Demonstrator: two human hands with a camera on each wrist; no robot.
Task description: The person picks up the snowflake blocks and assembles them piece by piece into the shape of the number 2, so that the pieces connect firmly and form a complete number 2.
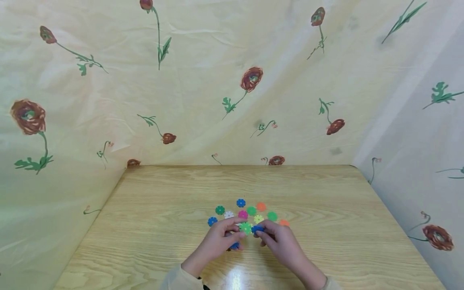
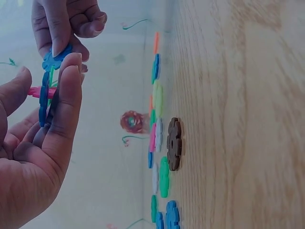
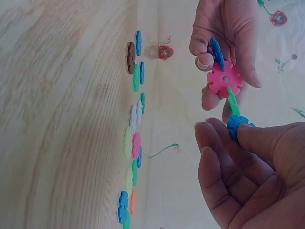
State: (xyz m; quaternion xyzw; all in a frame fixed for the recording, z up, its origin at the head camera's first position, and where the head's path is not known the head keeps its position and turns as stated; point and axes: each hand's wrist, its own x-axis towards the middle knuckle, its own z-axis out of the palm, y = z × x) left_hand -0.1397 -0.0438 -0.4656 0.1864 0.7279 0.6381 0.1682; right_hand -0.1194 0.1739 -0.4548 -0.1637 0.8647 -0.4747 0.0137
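I'm watching the left hand [image 1: 220,237] gripping a joined pink disc [image 3: 225,78] and green disc [image 1: 245,228] above the table [image 1: 156,225], apparently steadying them; the right hand [image 1: 284,243] is pinching a blue disc [image 1: 257,229] at green's edge.

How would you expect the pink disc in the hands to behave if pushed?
The pink disc would probably stay stiff, as its face looks flat and unbent. It is likely light, appearing thin edge-on. It might pop loose, since a notch seems to join it to the green disc.
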